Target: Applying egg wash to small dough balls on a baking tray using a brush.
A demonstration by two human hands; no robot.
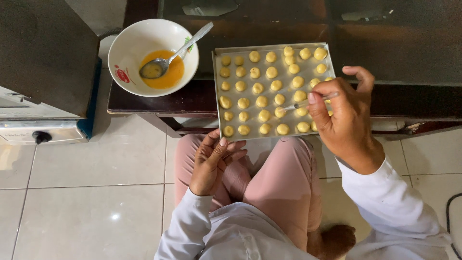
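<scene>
A metal baking tray (217, 86) rests on a low dark table and holds several small yellow dough balls (263, 101) in rows. My right hand (344, 118) hovers over the tray's right side, pinching a thin clear-handled brush (308, 102) whose tip touches a ball near the lower middle. My left hand (211, 161) rests on my pink-trousered knee just below the tray's front edge, fingers loosely curled, holding nothing. A white bowl (130, 43) with beaten egg yolk (171, 77) and a metal spoon (173, 53) stands left of the tray.
The dark wooden table (385, 58) runs along the top, its edge just above my knees. A grey oven-like appliance (43, 72) with a black knob stands at the left on the pale tiled floor (86, 192). A black cable (450, 212) curls at the right edge.
</scene>
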